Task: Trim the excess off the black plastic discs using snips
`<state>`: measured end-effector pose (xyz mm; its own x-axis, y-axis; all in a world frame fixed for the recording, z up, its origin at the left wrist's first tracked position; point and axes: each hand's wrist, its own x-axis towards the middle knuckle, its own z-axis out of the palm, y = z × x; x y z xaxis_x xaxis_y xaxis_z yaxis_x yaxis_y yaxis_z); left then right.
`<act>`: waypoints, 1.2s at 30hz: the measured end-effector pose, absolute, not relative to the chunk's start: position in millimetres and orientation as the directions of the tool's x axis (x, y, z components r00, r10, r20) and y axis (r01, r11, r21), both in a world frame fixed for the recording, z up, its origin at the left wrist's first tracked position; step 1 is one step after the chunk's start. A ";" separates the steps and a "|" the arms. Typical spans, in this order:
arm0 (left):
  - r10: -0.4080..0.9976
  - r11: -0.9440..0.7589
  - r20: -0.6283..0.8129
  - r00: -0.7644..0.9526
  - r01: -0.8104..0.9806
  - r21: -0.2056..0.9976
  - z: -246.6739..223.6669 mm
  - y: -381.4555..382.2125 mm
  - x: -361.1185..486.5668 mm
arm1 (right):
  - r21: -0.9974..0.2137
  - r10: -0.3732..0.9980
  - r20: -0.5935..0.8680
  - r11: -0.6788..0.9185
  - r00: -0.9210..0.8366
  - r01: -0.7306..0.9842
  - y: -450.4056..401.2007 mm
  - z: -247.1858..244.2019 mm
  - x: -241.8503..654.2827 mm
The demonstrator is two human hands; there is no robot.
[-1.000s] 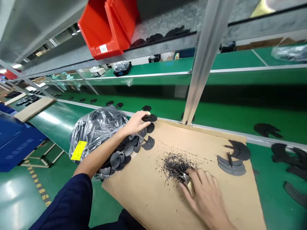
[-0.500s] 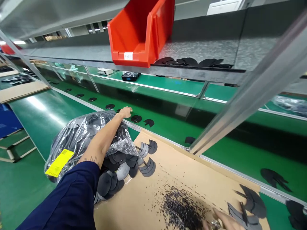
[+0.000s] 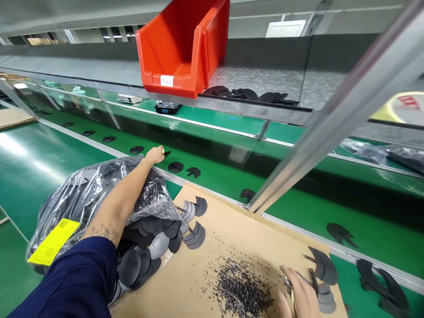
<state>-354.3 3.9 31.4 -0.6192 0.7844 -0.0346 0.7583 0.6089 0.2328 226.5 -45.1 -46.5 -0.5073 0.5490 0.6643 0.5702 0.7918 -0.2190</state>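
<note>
My left hand (image 3: pixel 155 155) reaches over the green belt, fingers closed on a black plastic piece (image 3: pixel 167 153), most of it hidden by the hand. Under that forearm is a clear plastic bag (image 3: pixel 99 185) filled with black and grey rounded pieces, some spilling from its mouth. At the lower right, my right hand (image 3: pixel 300 293) curls around a small shiny metal tool (image 3: pixel 289 286) whose kind I cannot make out. Beside this hand, a heap of tiny black bits (image 3: pixel 243 287) covers part of the cardboard (image 3: pixel 185 291). Fan-shaped black pieces (image 3: pixel 323 265) lie just to its right.
An orange bin (image 3: pixel 172 84) sits on the shelf (image 3: pixel 265 64) above, with black pieces next to it. A slanted metal post (image 3: pixel 298 150) stands at the right. Black pieces (image 3: pixel 175 167) are spaced along the green belt (image 3: pixel 212 181). More fan-shaped pieces (image 3: pixel 195 236) lie near the bag.
The view has shifted to the right. My left hand now has a black piece showing at its fingertips. My right hand, with the metal tool, has come further into view.
</note>
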 end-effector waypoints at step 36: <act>0.978 0.160 -0.124 -0.170 0.983 -0.089 24.2 -294.4 -150.3 | -0.989 0.870 -0.045 0.030 -0.491 0.145 -124.5 -22.7 186.7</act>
